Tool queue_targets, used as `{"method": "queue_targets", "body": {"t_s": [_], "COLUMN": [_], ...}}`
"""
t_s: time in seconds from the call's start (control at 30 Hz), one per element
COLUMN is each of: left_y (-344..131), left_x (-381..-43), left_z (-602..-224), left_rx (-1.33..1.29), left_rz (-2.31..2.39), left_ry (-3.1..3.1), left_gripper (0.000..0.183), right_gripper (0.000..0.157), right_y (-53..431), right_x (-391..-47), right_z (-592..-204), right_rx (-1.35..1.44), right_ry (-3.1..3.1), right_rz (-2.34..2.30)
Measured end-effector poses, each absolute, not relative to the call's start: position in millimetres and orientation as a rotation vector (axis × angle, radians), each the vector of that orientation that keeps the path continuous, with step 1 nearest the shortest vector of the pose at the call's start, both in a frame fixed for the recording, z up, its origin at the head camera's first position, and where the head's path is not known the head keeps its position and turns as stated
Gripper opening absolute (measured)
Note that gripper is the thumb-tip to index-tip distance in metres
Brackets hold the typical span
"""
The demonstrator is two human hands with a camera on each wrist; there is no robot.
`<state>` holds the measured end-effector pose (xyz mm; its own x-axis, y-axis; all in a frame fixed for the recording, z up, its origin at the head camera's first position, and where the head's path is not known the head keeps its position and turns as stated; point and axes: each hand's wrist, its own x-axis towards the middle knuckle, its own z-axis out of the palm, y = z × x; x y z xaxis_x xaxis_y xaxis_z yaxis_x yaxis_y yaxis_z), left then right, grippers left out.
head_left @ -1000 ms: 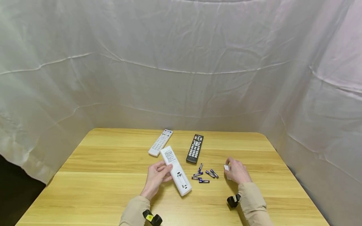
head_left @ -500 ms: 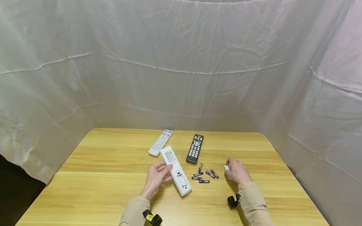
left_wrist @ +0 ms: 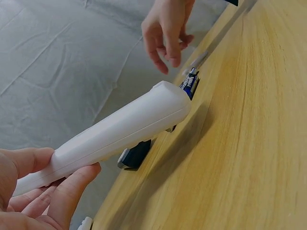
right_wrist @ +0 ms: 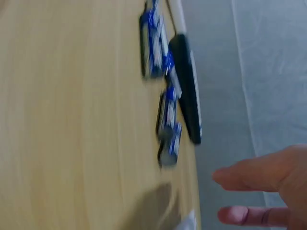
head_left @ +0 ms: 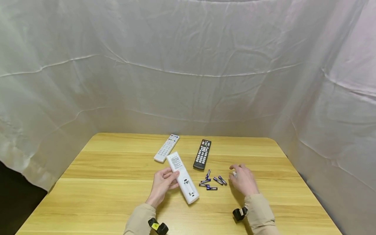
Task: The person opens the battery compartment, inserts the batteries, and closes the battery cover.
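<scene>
My left hand (head_left: pixel 164 181) holds a white remote control (head_left: pixel 185 182) above the table, thumb on one side and fingers on the other. Its back faces up in the head view, showing a label and an uncovered battery compartment (head_left: pixel 189 188) with no batteries in it. Over at the right, my right hand (head_left: pixel 244 180) hovers above the table, its fingers loosely bent and apart. A small white piece, probably the battery cover (right_wrist: pixel 188 222), lies beneath that hand, mostly hidden. Several blue-and-silver batteries (head_left: pixel 221 180) lie between the two hands.
A second white remote (head_left: pixel 166 148) lies buttons up behind the held one. To its right rests a black remote (head_left: pixel 202 154), also buttons up. Grey fabric (head_left: pixel 188 94) hangs around the wooden table (head_left: pixel 102 195) at the back and sides.
My right hand has let go of the small white piece, lifted a little and shifted slightly left. The left hand and its remote have stayed in place.
</scene>
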<state>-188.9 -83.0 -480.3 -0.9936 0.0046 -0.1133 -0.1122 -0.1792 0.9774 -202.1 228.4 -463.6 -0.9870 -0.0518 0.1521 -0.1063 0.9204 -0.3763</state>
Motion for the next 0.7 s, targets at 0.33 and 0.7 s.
{"method": "queue_targets", "body": {"t_s": [0.33, 0.7], "left_y": [-82, -83], "left_x": [-188, -188], "left_z": [-481, -481], "left_rx": [-0.134, -0.131], "left_rz": [2.350, 2.350], "left_ry": [1.953, 1.949], "left_gripper": [0.038, 0.040], "right_gripper": [0.019, 0.021], "right_y": [203, 199], "right_x": [-198, -202], "right_z": [-468, -475], "right_rx": [0.330, 0.358], "right_ry": [-2.908, -2.912], "right_rz": [0.655, 0.665]}}
